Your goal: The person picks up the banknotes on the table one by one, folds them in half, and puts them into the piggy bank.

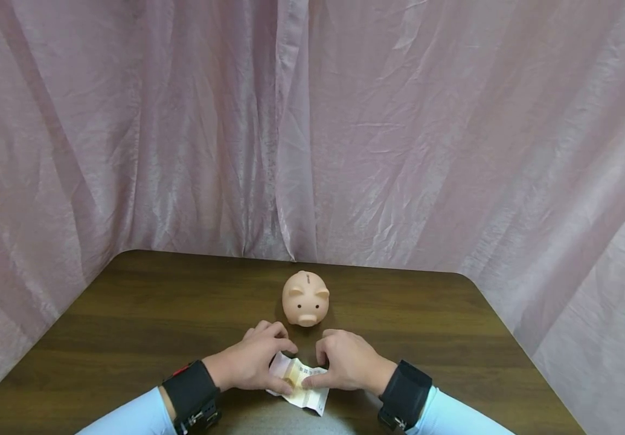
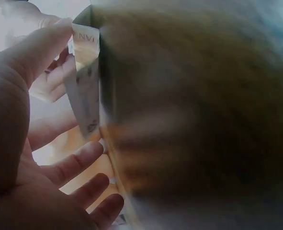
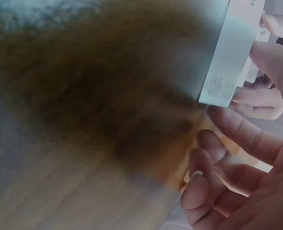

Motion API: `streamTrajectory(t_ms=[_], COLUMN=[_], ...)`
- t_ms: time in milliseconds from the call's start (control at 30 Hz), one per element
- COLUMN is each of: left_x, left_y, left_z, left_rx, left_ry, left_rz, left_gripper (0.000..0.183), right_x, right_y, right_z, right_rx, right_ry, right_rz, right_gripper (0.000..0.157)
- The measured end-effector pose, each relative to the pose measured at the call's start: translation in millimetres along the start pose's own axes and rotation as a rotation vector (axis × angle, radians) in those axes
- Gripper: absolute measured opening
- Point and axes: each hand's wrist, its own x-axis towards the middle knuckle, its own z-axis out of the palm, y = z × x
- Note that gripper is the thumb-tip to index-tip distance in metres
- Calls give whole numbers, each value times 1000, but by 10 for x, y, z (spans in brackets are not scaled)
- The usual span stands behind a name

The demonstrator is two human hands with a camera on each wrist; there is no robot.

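A creased banknote [image 1: 305, 396] in pale yellow and violet lies on the table, its folds standing up in waves. At its left part, my left hand [image 1: 255, 359] holds it between thumb and index finger, the other fingers spread loosely. My right hand [image 1: 351, 362] grips the right part, thumb on the note's face and fingers curled at its far edge. Both wrist views show the banknote [image 2: 87, 91] edge-on as a narrow strip beside the thumb. Beyond the hands, a peach piggy bank [image 1: 305, 302] with a slot on top faces me.
The dark brown wooden table [image 1: 182, 290] has rounded far corners. Pink curtains [image 1: 377, 133] hang behind it and along both sides. Black straps with cameras wrap both wrists. Much of each wrist view is dark and blurred.
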Motion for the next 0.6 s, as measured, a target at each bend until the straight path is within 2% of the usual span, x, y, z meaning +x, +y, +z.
streamTrajectory(t_ms=[167, 267, 433, 600], left_x=[-17, -19, -24, -18], left_y=[11, 9, 5, 13], left_z=[-6, -4, 18, 46], left_rx=[8, 16, 18, 8], left_ry=[22, 16, 11, 26], left_rz=[-1, -3, -16, -68], left_gripper=[53, 57, 55, 54], right_x=[-7, -6, -13, -17], right_y=[-6, -11, -20, -16], right_z=[-4, -3, 5, 25], right_rx=[23, 41, 54, 89], right_ry=[-23, -42, -59, -56], right_rz=[-25, -30, -4, 40], right_gripper=[41, 39, 39, 41])
